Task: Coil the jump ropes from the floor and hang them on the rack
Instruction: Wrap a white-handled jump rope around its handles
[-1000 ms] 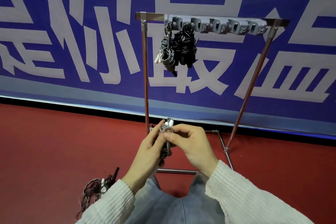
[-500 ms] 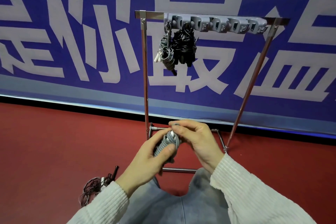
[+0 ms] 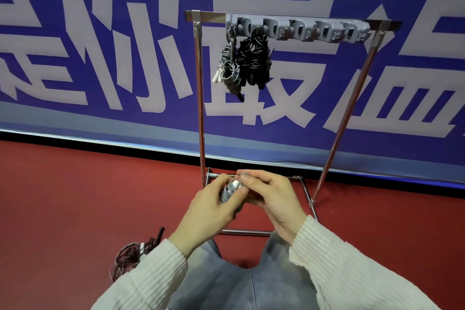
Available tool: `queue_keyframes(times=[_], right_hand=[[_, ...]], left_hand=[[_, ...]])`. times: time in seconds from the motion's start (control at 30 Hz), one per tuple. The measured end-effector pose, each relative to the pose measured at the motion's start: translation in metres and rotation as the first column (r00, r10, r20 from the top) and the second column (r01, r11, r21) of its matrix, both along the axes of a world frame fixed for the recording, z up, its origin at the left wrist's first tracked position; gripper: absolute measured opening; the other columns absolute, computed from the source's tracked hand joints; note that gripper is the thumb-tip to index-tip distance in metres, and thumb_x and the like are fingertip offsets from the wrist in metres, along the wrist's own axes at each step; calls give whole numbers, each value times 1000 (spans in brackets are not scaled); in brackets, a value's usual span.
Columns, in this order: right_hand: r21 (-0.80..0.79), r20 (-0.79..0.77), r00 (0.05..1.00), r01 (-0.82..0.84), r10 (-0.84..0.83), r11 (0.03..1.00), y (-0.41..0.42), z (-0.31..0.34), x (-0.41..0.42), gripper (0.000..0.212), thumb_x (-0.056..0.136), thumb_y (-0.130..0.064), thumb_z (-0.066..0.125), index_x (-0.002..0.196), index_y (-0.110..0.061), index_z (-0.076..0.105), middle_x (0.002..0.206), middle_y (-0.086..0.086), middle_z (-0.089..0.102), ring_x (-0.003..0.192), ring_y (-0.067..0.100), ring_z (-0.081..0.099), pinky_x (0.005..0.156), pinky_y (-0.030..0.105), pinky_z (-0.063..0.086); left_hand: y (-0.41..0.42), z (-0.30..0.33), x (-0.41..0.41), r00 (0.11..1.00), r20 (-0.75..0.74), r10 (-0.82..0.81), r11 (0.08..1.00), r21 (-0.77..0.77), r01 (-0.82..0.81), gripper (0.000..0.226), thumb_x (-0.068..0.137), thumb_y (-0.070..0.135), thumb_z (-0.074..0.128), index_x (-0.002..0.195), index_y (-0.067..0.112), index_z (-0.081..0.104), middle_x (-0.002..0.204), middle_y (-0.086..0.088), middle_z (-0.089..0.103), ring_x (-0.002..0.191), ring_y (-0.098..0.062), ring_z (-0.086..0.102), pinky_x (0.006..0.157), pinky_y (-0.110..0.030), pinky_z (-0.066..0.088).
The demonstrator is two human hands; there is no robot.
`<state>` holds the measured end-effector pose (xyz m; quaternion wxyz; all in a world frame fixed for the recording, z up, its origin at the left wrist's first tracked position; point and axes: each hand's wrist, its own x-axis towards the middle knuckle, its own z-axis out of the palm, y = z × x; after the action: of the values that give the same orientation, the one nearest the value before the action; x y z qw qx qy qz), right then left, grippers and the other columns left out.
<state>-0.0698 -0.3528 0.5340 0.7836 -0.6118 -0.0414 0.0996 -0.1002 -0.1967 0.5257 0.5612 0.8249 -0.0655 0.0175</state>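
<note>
Coiling step, nearly done: left hand [image 3: 212,205] grip clamped round grey rope bundle [image 3: 228,192]; right hand [image 3: 270,196] pinches its white handle end. Next, likely: secure end, lift to free hook [image 3: 300,30] at 12 o'clock on rack [image 3: 200,98]. Loose ropes [image 3: 127,257] on floor, 8 o'clock.

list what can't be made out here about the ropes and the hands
- Grey jump rope, head view: mostly wrapped by the left hand and right hand; whether the coil is tied off is hidden.
- Rope pile on the floor: partly behind the left sleeve; number of ropes unclear.
- Black ropes on the rack: bundled together, count unclear.
- Rack hooks: too small to see the clip details.
</note>
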Motion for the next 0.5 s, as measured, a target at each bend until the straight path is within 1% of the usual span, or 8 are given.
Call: queue_keyframes(times=[0.07,0.13,0.23,0.3,0.33,0.4,0.43,0.5], right_hand=[[14,-31,999,-32,32,999,0,0,0,15,93,-8,69,105,-8,78,105,14,78,102,25,75,84,35,60],[28,-60,998,-32,34,999,2,0,0,16,93,-6,69,106,-9,78,106,13,78,104,24,74,86,36,60],[45,-71,997,-25,28,999,4,-1,0,21,93,-3,68,110,-10,76,107,11,77,102,22,74,91,40,59],[79,-107,993,-30,39,996,3,0,1,16,92,-2,69,105,-8,74,104,13,76,96,23,74,90,41,59],[117,-146,987,-46,63,992,2,2,1,14,91,-3,69,104,-6,74,104,15,76,94,24,73,89,40,59],[191,-228,965,-90,134,977,-2,5,3,20,92,-5,69,111,-1,72,106,18,75,92,24,73,83,35,61],[196,-249,956,-108,156,975,-3,7,4,21,93,-6,68,113,0,71,105,17,75,89,22,73,79,32,62],[145,-238,957,-135,167,980,-5,8,4,16,95,-8,67,109,-3,72,100,15,75,81,18,72,69,27,59]], left_hand=[[-1,-5,-2,994,92,60,988,134,-72,17,100,49,57,96,33,61,71,5,71,63,-14,69,68,-44,59],[-3,-7,-2,983,137,120,973,179,-144,18,99,48,54,92,33,60,66,6,70,61,-14,68,66,-46,57],[-3,-6,0,972,160,169,965,172,-196,26,93,51,49,87,28,59,64,5,69,59,-18,67,64,-48,56],[-4,-5,-1,972,164,169,971,143,-193,27,93,47,50,83,24,59,63,3,68,58,-20,67,63,-50,56],[-3,-4,-1,973,165,161,976,119,-182,26,96,44,52,83,23,61,63,2,68,58,-21,67,62,-50,56],[-2,-3,-3,976,166,140,985,76,-154,28,102,39,55,84,20,63,64,-3,68,58,-26,67,60,-51,56],[-1,-1,-4,980,157,125,989,59,-136,31,103,38,56,83,16,63,64,-6,68,58,-29,67,59,-50,56],[1,2,-4,987,129,94,995,34,-99,36,104,34,56,81,8,60,64,-13,66,57,-34,66,54,-48,56]])
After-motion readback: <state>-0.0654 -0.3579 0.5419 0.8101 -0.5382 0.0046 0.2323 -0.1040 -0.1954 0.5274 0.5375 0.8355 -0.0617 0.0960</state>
